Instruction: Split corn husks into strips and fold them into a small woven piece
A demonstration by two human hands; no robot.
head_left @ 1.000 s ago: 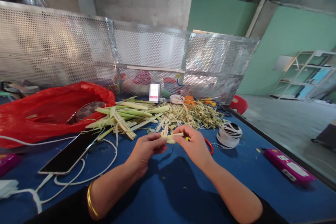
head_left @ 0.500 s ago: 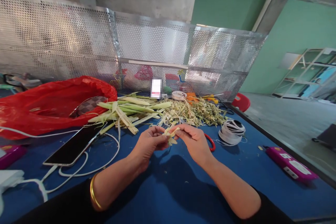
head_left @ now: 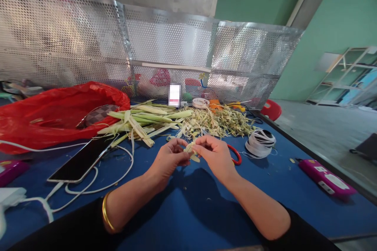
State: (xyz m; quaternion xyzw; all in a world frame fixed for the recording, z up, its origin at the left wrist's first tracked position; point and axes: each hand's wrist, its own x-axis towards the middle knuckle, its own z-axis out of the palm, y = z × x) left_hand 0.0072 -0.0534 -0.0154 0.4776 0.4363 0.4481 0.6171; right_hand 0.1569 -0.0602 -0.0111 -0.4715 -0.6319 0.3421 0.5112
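Between my two hands, above the blue table, is a small pale-yellow bundle of husk strips (head_left: 191,148). My left hand (head_left: 170,157) pinches it from the left, thumb against fingers. From the other side, my right hand (head_left: 214,156) grips it with thumb and fingertips, covering part of it. Just beyond the hands lies a heap of dried, shredded plant bits (head_left: 218,121). Longer green and cream husk leaves (head_left: 147,119) are piled left of that heap. Red-handled scissors (head_left: 238,156) lie partly hidden behind my right hand.
A spool of white string (head_left: 260,144) stands at right, near a purple power bank (head_left: 326,177). To the left are an open red plastic bag (head_left: 59,113), a phone (head_left: 79,160) and a white cable (head_left: 129,160). A perforated metal screen (head_left: 171,43) borders the table's back.
My right fingers have closed in on the bundle, and the strip that stuck out toward them is now mostly covered. The view has shifted slightly.
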